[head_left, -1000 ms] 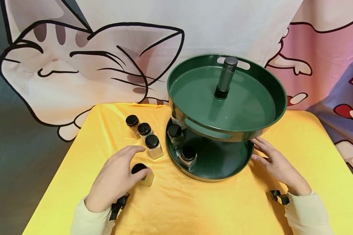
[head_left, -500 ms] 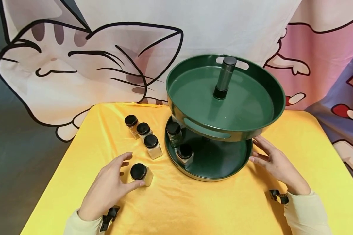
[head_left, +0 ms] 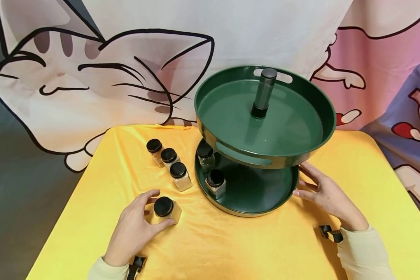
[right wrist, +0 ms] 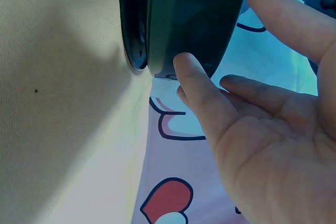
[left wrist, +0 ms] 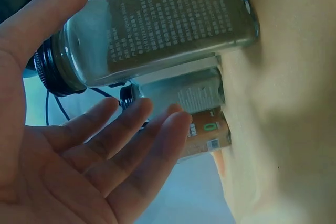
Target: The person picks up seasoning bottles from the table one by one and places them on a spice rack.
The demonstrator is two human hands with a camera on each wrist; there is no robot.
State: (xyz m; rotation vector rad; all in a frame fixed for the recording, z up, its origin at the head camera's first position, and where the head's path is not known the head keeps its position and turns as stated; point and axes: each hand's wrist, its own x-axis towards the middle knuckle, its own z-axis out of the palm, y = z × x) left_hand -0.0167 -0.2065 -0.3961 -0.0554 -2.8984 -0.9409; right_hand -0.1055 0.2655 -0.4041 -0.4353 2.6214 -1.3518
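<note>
A square glass spice jar [head_left: 175,213] with a black lid and pale powder stands on the yellow cloth. My left hand [head_left: 134,229] is spread around it, thumb at its near side and fingers on its left. In the left wrist view, a gap shows between the curved fingers [left wrist: 131,177] and the jar [left wrist: 168,22], while the thumb overlaps its lid end. My right hand [head_left: 330,194] reaches to the right side of a green two-tier turntable, fingertips at the rim of the lower tray [head_left: 252,213]. Two black-lidded jars, one dark-filled [head_left: 205,157] and one pale [head_left: 216,184], stand on that tray's left.
Three more spice jars [head_left: 182,181] stand in a slanting row left of the turntable. The upper tray [head_left: 283,132] overhangs the lower one, with a post [head_left: 264,91] rising through it. A cat-print curtain [head_left: 126,77] hangs behind the table.
The lower tray has turned, carrying its jars left and backward; a third jar is now hidden under the upper tray. My left hand drew back left from above the jar and now surrounds it.
</note>
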